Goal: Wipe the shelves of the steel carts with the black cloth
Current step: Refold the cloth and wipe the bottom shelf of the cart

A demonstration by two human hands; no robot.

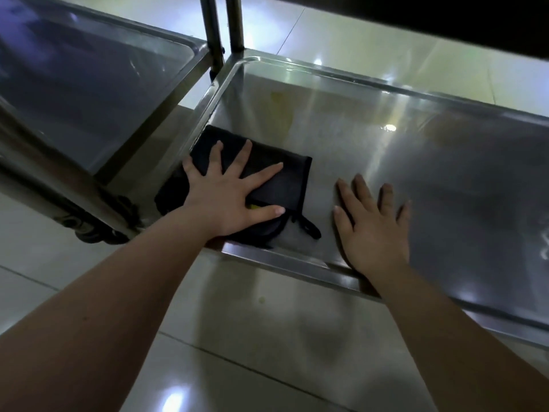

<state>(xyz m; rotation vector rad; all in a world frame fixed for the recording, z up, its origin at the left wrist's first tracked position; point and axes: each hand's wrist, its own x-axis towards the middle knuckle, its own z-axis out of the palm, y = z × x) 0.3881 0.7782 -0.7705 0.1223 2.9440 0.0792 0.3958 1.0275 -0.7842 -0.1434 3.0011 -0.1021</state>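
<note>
Folded black cloth (267,185) lies flat at the left end of the shiny steel cart shelf (371,120), centre-left of frame, its small loop (310,227) near the front rim. Left hand (230,194) presses it, fingers spread wide and straight. Right hand (374,230) lies flat on bare steel just right of the cloth, fingers straight, holding nothing. Second steel cart shelf (89,93) upper left; pale tiled floor (252,337) below.

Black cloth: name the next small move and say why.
Probably slide the black cloth away, toward the far edge of the shelf. The left hand presses it flat in the near left corner, and the right hand rests on bare steel beside it, blocking a sideways sweep.
</note>
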